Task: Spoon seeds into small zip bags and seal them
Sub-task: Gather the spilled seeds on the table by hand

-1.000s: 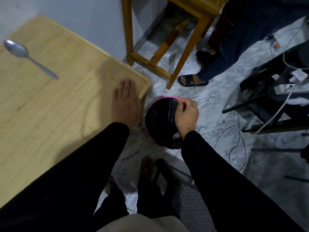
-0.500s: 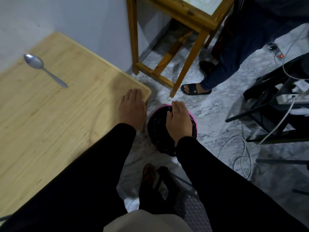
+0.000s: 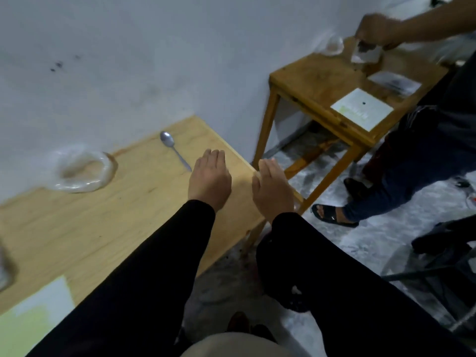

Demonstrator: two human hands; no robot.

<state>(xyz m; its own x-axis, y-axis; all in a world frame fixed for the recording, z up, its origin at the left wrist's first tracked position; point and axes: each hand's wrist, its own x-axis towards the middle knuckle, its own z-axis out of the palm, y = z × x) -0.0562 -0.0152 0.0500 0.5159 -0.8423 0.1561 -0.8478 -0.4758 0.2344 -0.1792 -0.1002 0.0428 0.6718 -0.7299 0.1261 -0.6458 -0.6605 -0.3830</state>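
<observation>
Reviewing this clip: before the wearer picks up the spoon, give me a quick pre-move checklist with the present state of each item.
1. Left hand free: ok, fingers straight, holding nothing.
2. Right hand free: ok, open at the table edge.
3. Spoon reachable: ok, lies alone just beyond the left hand.
4. Clear plastic bag at hand: ok, on the table near the wall.
5. Seeds in view: cannot tell, bag contents are blurred.
6. Small zip bags ready: cannot tell.

Wooden side table (image 3: pixel 313 81), sandalled foot (image 3: pixel 328 213)
</observation>
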